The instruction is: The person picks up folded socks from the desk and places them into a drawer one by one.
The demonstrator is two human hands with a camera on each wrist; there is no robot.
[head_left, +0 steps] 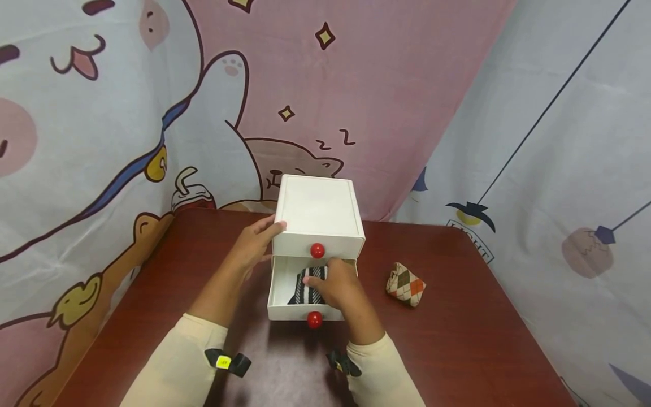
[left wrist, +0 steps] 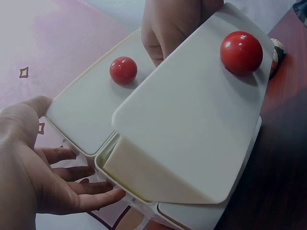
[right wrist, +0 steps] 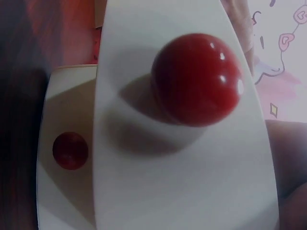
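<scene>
A small white chest of drawers [head_left: 319,206] with red knobs stands on the table, and its middle drawer [head_left: 282,312] is pulled out. Inside that drawer lies a folded black-and-white striped sock [head_left: 300,291]. My right hand [head_left: 342,287] reaches into the drawer and holds the sock, thumb across its upper side; the other fingers are mostly hidden. At the chest's left side is my left hand [head_left: 251,246], its thumb by the top front corner. The left wrist view shows that hand's fingers [left wrist: 96,198] extended along the side.
A folded argyle sock [head_left: 406,284] lies on the dark red table [head_left: 458,339], to the right of the chest. Below the pulled-out drawer, the right wrist view shows a shut bottom drawer [right wrist: 64,196]. A cartoon-printed cloth [head_left: 407,68] hangs behind the table.
</scene>
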